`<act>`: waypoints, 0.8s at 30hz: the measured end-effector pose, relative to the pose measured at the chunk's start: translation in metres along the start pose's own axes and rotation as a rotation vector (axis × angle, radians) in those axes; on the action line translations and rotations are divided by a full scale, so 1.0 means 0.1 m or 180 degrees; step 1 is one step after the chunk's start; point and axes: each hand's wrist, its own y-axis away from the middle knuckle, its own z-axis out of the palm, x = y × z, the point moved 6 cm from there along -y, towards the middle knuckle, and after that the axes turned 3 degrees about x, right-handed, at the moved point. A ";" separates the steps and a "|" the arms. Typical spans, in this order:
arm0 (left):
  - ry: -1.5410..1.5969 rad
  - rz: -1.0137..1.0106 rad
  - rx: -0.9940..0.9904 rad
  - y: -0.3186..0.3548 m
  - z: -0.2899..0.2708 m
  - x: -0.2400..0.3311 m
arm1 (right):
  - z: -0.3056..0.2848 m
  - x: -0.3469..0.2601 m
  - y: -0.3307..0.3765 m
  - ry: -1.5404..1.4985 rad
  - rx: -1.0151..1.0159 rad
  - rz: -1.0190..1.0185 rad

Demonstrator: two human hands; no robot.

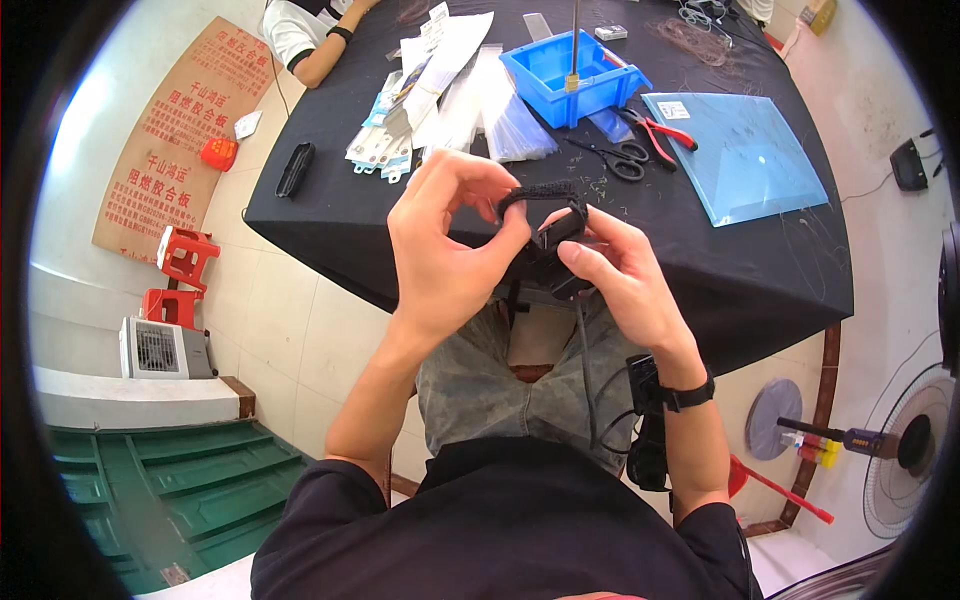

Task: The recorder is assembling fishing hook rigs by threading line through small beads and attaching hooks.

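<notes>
My left hand [440,240] is raised over the table's near edge, its thumb and fingers pinched on one end of a fuzzy black strap [545,191]. The strap arches across to a small black device [562,236], which my right hand [630,275] grips between thumb and fingers. Part of the device is hidden behind my fingers. A dark cable [584,360] hangs below it toward my lap. Around my right wrist sits a black band [690,396], with another black unit [648,440] beside that forearm.
On the black-covered table [330,225] lie clear plastic sleeves [505,115], scissors [622,160], red-handled pliers [665,140], a blue folder [745,160], a blue bin [555,85] and a black case [295,170]. A person's arm [325,55] rests at the far left. A fan [910,450] stands right.
</notes>
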 end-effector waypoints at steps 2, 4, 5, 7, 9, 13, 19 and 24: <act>-0.0285 0.0187 0.0259 0.03 -0.01 0.09 | 0.02 0.01 0.00 0.0035 0.0058 -0.0047; -0.0593 0.0381 0.0444 0.09 -0.01 0.22 | 0.01 -0.01 0.01 0.0070 0.0123 -0.0131; -0.0717 0.0550 0.0419 0.14 0.02 0.30 | -0.02 -0.01 0.02 0.0301 0.0278 -0.0103; -0.0875 0.0811 0.0337 0.24 0.09 0.44 | -0.04 -0.01 0.03 0.0531 0.0436 -0.0072; -0.0841 0.0933 0.0219 0.29 0.17 0.48 | -0.05 -0.06 0.04 0.0344 0.0664 -0.0274; -0.0014 0.0323 -0.0465 0.23 0.35 0.30 | -0.01 -0.15 0.08 0.0255 0.0727 -0.0553; 0.0573 0.0023 -0.0225 0.07 0.50 0.06 | 0.05 -0.16 0.11 0.1018 0.1274 -0.0530; 0.0922 -0.0330 -0.0842 0.06 0.54 -0.20 | 0.16 -0.23 0.18 0.1553 0.1397 -0.0906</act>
